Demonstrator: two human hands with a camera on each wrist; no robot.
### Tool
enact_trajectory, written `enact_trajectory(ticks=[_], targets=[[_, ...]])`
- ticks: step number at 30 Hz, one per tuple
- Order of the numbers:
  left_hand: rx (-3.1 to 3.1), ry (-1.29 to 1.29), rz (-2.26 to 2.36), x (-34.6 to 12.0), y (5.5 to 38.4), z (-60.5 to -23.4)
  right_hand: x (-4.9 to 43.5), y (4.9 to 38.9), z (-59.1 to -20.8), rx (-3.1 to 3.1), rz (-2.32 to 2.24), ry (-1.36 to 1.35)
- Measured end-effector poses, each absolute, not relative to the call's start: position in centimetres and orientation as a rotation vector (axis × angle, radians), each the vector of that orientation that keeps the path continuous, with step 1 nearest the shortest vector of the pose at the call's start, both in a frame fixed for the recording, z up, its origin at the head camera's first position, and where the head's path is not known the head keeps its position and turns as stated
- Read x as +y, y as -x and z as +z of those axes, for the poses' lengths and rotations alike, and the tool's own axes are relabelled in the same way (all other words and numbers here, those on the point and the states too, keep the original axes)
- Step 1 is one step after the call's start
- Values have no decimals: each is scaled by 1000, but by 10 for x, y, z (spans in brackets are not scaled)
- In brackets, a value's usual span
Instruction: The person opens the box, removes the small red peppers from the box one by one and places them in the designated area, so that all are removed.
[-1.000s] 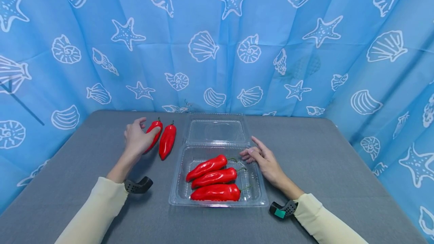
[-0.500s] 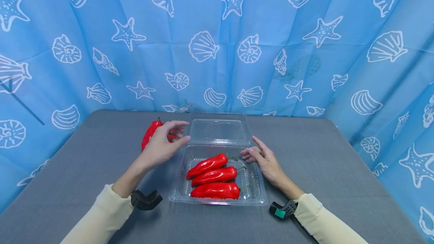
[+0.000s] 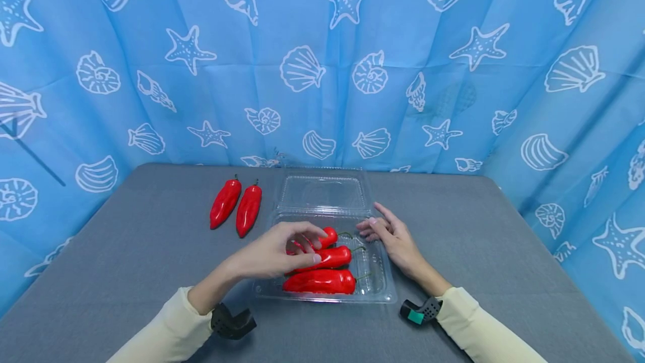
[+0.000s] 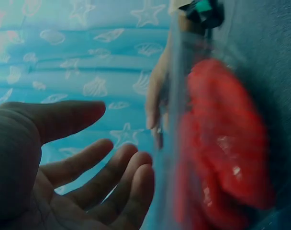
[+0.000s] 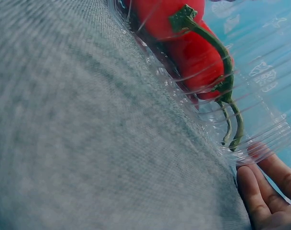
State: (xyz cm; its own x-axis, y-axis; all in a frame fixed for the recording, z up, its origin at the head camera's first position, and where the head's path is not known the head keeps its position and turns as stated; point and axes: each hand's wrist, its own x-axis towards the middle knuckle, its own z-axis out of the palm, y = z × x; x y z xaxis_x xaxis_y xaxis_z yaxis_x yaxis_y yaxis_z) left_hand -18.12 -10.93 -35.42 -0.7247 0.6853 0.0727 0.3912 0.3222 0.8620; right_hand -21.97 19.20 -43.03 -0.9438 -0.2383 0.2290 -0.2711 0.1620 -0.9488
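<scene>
Three long red peppers [image 3: 322, 282] with green stems lie side by side in a clear plastic clamshell box [image 3: 378, 290], its lid [image 3: 322, 192] folded back flat. My left hand [image 3: 274, 248] hovers above the box's left part, overlapping the two farther peppers in the head view. In the left wrist view that hand [image 4: 88, 191] has its thumb and fingers apart with nothing between them. My right hand [image 3: 395, 240] stays at the box's right wall, fingers loosely bent; the right wrist view puts its fingertips [image 5: 251, 184] right at the plastic corner.
Two more red peppers, a left one [image 3: 225, 203] and a right one [image 3: 249, 210], lie on the grey tablecloth [image 3: 453, 212] left of the lid. A blue curtain [image 3: 322, 99] with shell prints hangs behind the table.
My left hand has left the two loose peppers and moved right and nearer, over the box. Both peppers lie where they were. My right hand has not moved.
</scene>
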Motion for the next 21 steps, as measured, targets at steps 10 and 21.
enact_trajectory(ticks=[10,21], targets=[[2161,-1007,1265,-99,178,-369,191,218,-429,-2372,1939,-533],[2157,-951,1157,-94,175,-369,191,218,-429,-2378,1932,-524]])
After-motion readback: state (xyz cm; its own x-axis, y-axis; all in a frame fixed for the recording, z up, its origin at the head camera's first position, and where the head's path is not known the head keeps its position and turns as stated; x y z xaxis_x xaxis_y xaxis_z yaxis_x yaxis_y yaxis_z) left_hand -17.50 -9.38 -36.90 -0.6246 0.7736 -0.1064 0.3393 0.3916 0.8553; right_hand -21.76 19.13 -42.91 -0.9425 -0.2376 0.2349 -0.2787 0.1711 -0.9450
